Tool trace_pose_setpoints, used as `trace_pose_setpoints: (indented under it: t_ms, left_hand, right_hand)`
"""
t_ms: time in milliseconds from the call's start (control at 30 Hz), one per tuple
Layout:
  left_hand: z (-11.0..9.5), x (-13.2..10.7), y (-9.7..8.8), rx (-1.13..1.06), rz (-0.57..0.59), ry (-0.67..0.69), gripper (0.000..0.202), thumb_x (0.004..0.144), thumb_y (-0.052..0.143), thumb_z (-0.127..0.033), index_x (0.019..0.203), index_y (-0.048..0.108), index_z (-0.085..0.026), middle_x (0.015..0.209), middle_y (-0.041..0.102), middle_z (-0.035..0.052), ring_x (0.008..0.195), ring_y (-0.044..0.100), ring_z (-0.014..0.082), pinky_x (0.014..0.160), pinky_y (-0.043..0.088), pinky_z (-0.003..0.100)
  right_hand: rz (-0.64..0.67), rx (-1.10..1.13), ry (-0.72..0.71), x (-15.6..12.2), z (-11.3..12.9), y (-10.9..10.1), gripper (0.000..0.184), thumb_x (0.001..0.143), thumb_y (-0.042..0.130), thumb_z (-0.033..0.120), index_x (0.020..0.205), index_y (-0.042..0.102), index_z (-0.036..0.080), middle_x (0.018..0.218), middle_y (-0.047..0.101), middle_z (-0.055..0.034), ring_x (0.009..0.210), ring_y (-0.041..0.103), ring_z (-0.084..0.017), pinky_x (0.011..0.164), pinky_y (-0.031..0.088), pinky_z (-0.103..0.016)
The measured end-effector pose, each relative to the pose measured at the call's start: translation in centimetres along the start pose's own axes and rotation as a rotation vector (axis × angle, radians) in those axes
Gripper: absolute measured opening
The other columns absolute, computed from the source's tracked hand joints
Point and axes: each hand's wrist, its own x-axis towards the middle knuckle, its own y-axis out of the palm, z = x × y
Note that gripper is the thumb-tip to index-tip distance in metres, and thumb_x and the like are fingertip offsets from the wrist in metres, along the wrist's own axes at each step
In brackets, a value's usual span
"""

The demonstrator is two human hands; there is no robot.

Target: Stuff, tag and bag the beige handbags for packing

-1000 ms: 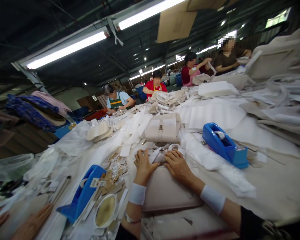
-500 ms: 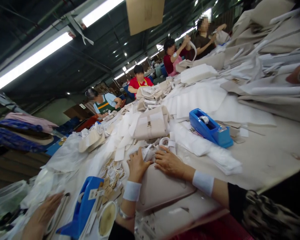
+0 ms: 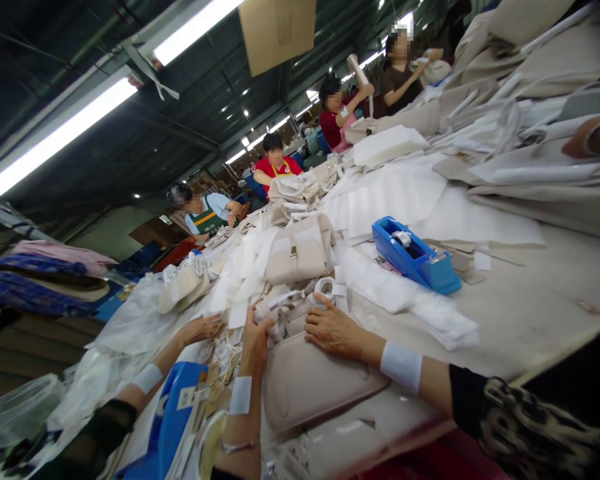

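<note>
A beige handbag lies on the table right in front of me. My right hand rests on its upper edge, palm down with fingers stretched out. At the bag's upper left corner, my left hand has thumb and fingers around some white wrapping; part of the grip is hidden. Just beyond the hands sits a small white roll. A second beige handbag with a metal clasp stands behind it.
A blue tape dispenser is at right, another blue dispenser at left. A co-worker's hand reaches over tags beside my left arm. White foam sheets cover the table's middle; several people work beyond.
My left hand has shifted left, from the bag's top edge to its upper left corner. The bag's top shows more. The co-worker's hand at left has reached forward to the tags.
</note>
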Motion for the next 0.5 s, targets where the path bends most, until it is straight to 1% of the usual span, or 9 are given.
trace_pose_setpoints:
  t_ms: [67,200,300,400,500]
  left_hand:
    - [0.2,0.2,-0.5,-0.147,0.022,-0.074,0.05,0.064,0.051,-0.018,0.114,0.053,-0.019,0.088,0.064,0.0015,0.081,0.061,0.0189,0.073,0.052,0.032]
    - [0.8,0.9,-1.3,-0.225,0.05,-0.118,0.037,0.067,0.045,-0.015,0.102,0.056,-0.02,0.088,0.068,0.0021,0.087,0.063,0.0208,0.072,0.054,0.032]
    - [1.4,1.5,-1.8,-0.291,0.049,-0.14,0.033,0.068,0.045,-0.012,0.099,0.055,-0.02,0.09,0.068,0.001,0.088,0.062,0.0197,0.074,0.055,0.032]
    - [2.1,2.0,-2.1,-0.359,0.055,-0.165,0.03,0.068,0.047,-0.012,0.097,0.054,-0.019,0.089,0.067,0.0021,0.088,0.063,0.0204,0.076,0.056,0.035]
    - [2.8,2.3,-2.4,-0.443,0.073,-0.189,0.032,0.065,0.049,-0.013,0.097,0.054,-0.018,0.088,0.067,0.0027,0.085,0.065,0.0211,0.075,0.057,0.038]
  right_hand:
    - [0.015,-0.006,0.002,0.0,0.1,-0.3,0.029,0.099,0.043,0.033,0.085,0.064,0.018,0.086,0.065,-0.0037,0.096,0.056,-0.019,0.117,0.016,-0.052]
    - [0.007,0.021,0.018,0.0,0.4,-0.8,0.027,0.099,0.044,0.032,0.086,0.064,0.018,0.087,0.065,-0.0035,0.096,0.057,-0.019,0.117,0.016,-0.052]
    - [0.007,0.04,0.022,0.0,0.6,-1.0,0.028,0.099,0.043,0.031,0.084,0.063,0.019,0.087,0.065,-0.0031,0.094,0.058,-0.019,0.117,0.015,-0.052]
    - [0.017,0.044,0.021,0.0,0.6,-1.1,0.027,0.1,0.043,0.029,0.083,0.062,0.019,0.086,0.064,-0.0018,0.094,0.058,-0.018,0.118,0.013,-0.052]
    - [0.018,0.048,0.024,0.1,0.7,-1.1,0.026,0.1,0.043,0.028,0.084,0.061,0.02,0.086,0.064,-0.0011,0.093,0.058,-0.017,0.118,0.011,-0.053]
